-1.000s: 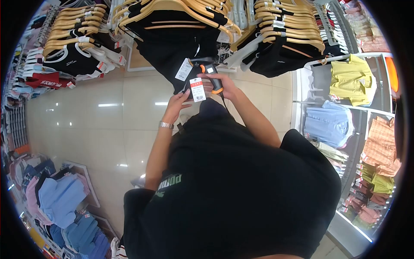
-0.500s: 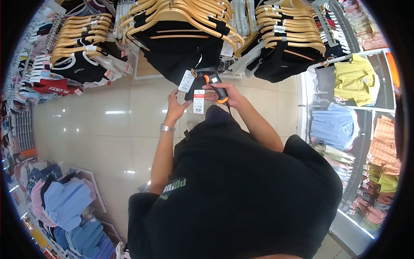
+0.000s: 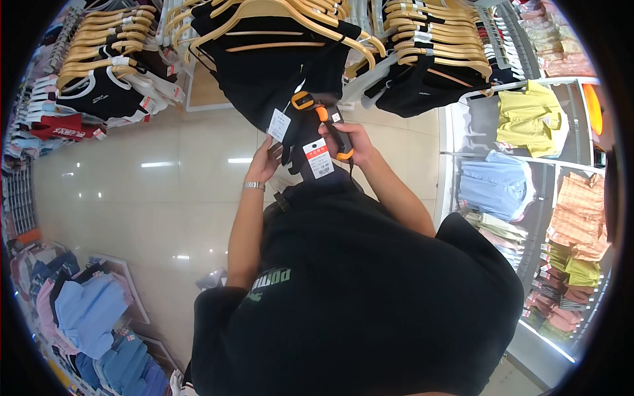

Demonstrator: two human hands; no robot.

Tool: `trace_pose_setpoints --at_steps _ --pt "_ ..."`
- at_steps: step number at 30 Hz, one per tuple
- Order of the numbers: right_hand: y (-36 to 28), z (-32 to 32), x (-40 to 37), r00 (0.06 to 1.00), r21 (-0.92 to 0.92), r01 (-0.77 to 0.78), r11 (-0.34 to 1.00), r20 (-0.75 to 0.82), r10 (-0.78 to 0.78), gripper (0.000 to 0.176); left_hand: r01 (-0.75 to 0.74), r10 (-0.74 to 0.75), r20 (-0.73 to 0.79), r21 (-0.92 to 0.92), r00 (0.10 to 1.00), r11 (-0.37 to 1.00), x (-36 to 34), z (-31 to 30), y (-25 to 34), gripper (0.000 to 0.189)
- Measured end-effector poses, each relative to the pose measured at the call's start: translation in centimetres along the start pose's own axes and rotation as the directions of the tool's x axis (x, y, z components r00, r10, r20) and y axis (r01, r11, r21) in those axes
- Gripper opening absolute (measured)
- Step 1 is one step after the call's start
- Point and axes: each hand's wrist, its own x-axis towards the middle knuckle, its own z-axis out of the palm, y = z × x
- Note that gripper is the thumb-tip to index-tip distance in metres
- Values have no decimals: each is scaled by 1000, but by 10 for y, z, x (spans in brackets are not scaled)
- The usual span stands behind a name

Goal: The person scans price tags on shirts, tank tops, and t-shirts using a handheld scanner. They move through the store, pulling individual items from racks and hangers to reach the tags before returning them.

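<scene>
My right hand is wrapped round the grip of a black and orange handheld barcode scanner, its head pointing toward the hanging clothes. My left hand has its fingers at the lower edge of a white hang tag, pinching it. A thin white string runs up from this tag to a black strappy top on a wooden hanger. A second tag with a red header, a price tag, lies between my hands, below the scanner, over dark material.
Black tops on wooden hangers fill the rail ahead, with a further row of trimmed tops on the left. White shelving on the right displays a yellow shirt and a blue shirt. Folded clothes lie at lower left. Tiled floor stretches below.
The scanner's head has turned so its orange-rimmed end shows. The white tag has shifted left, and the red-headed tag has moved right and tilted. My left fingers have drawn closer together at the tag.
</scene>
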Motion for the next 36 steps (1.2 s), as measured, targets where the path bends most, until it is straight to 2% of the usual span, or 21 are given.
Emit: trace_pose_setpoints --at_steps 1,2,3,5,6,9,13,17,21,24,27,30,36 --pt "1 -2 -2 998 -6 13 1000 -56 -13 36 0 1 68 -15 998 1000 0 8 -6 54" --pt "2 -4 -2 993 -13 27 1000 -111 -28 36 41 -38 45 -76 998 996 -1 15 -9 41" --pt "3 -5 -2 986 -21 40 999 -164 -43 35 48 -42 82 -77 996 996 3 11 -14 38" --pt "3 -4 -3 990 -13 46 999 -130 -47 34 59 -47 153 -75 987 995 12 -1 -26 33" --pt "3 -5 -2 991 -11 55 998 -118 -56 34 47 -46 15 -54 999 997 -11 26 -13 29" --pt "4 -7 1 987 -13 70 997 -141 -71 35 -31 34 74 -41 997 999 1 9 -12 28" --pt "3 -6 4 981 -51 65 997 -179 -74 36 -76 78 -36 34 996 997 -17 16 3 29" --pt "4 -12 12 979 -66 49 997 -195 -61 34 -90 89 -144 1 986 996 -17 4 2 30" --pt "2 -18 17 981 -158 12 987 -190 -42 36 -118 120 -66 35 991 992 -38 12 7 38" --pt "5 -7 19 963 -240 23 970 -257 -86 38 -23 25 -43 62 999 998 -53 20 12 43" --pt "7 -3 21 954 -313 1 950 -285 -95 37 -65 64 -17 -33 998 997 -67 30 12 43" --pt "11 -11 24 973 -280 1 960 -219 -65 37 -88 94 39 -131 995 987 -64 21 6 43" --pt "14 -19 25 972 -318 22 948 -216 -95 40 -79 86 46 -137 995 987 -58 9 0 40"
